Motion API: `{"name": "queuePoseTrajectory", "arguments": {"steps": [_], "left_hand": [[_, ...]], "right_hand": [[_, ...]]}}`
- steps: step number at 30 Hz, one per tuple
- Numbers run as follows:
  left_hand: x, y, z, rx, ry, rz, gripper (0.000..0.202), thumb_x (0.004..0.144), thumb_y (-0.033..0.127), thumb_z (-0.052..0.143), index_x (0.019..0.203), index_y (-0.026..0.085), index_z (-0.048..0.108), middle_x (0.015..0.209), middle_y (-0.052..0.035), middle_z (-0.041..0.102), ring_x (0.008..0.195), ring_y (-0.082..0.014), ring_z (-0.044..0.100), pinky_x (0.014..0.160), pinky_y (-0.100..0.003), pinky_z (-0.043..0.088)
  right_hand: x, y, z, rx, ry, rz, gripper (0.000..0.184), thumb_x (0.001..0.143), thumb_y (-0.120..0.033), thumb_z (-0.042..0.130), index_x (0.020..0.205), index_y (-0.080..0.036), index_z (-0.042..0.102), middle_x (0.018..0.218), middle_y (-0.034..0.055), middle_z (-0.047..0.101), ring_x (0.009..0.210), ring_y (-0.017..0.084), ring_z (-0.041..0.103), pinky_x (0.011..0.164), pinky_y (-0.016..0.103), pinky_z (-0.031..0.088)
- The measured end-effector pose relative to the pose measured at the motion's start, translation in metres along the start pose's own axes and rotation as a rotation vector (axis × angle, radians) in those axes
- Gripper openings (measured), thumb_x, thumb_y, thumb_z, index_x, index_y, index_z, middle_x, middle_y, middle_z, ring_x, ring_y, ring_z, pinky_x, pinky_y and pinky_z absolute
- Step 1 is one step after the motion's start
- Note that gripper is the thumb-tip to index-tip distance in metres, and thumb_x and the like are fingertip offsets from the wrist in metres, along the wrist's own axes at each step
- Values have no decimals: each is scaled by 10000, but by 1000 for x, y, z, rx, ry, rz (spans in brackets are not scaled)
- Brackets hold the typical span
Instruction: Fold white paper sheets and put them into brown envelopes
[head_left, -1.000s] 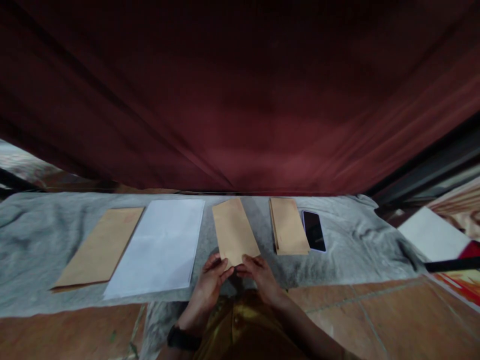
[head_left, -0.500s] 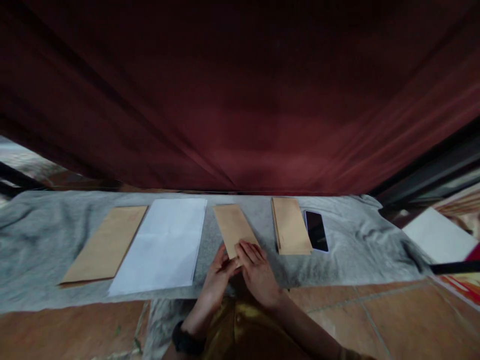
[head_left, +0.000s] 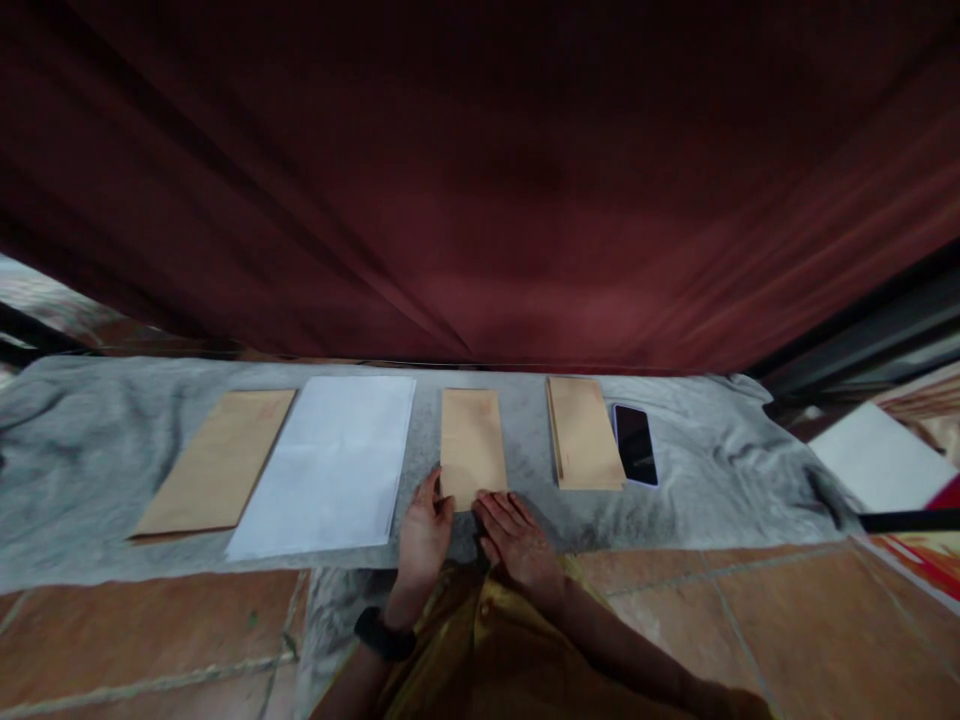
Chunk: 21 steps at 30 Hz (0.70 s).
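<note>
Head view: nearest, the right hand [head_left: 521, 540] lies flat, fingers extended over the near edge of the envelope [head_left: 471, 440]; the left hand [head_left: 424, 535], thumb and fingers slightly parted, meets its near left corner, whether pinching I cannot tell. The envelope rests on the cloth-covered table [head_left: 720, 470], between white paper [head_left: 330, 460] and a brown stack [head_left: 589, 435] beside a phone [head_left: 635, 445]. Beyond hangs a red curtain [head_left: 480, 200].
</note>
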<state>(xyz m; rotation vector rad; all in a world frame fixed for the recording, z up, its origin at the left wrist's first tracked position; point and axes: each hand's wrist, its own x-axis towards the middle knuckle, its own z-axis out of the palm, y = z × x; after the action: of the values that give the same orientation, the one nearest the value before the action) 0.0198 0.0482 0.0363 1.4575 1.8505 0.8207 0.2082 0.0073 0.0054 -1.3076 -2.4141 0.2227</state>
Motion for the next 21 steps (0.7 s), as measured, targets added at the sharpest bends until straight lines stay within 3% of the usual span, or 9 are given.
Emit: {"name": "queuePoseTrajectory", "arguments": {"steps": [5, 7, 10, 12, 17, 21], "left_hand": [[-12, 3, -2, 389, 79, 101, 421, 974, 264, 477, 1370, 191, 601, 1220, -143, 666, 876, -241, 714, 746, -356, 565], [-19, -4, 0, 425, 91, 294, 399, 999, 256, 449, 1351, 187, 622, 1246, -147, 678, 1038, -264, 702, 852, -367, 562], [-29, -21, 2, 464, 6, 646, 351, 1010, 246, 460, 1291, 207, 667, 1308, -118, 695, 1206, -261, 651, 1004, -384, 509], [-36, -31, 1, 526, -18, 761, 349, 1010, 242, 477, 1306, 202, 657, 1359, -113, 680, 1236, -262, 642, 1026, -393, 495], [-45, -43, -6, 596, 52, 757, 407, 1000, 279, 518, 1374, 142, 602, 1392, -146, 656, 1271, -286, 628, 1056, -418, 490], [-42, -42, -6, 445, 71, 607, 367, 995, 281, 489, 1298, 152, 650, 1405, -158, 642, 1271, -297, 626, 1066, -451, 504]], "right_hand": [[-7, 2, -5, -6, 33, 47, 541, 981, -208, 514, 1520, -176, 471, 1548, 85, 511, 1435, 225, 465, 1226, 462, 349], [-10, 3, -7, -9, 39, 53, 535, 989, -203, 501, 1522, -172, 467, 1548, 87, 511, 1437, 224, 463, 1233, 464, 337], [-14, 5, -9, -20, 41, 71, 522, 1002, -215, 490, 1521, -163, 469, 1549, 92, 509, 1440, 232, 457, 1240, 475, 323], [-17, 6, -12, -25, 33, 87, 528, 1010, -230, 488, 1532, -163, 452, 1566, 89, 487, 1451, 237, 442, 1243, 479, 316], [-25, 12, -21, -40, 20, 119, 527, 1026, -234, 458, 1548, -161, 428, 1581, 87, 466, 1459, 244, 430, 1242, 479, 326], [-27, 16, -26, -33, 25, 130, 511, 1028, -227, 445, 1533, -150, 448, 1561, 100, 494, 1456, 247, 433, 1227, 487, 362]]}}
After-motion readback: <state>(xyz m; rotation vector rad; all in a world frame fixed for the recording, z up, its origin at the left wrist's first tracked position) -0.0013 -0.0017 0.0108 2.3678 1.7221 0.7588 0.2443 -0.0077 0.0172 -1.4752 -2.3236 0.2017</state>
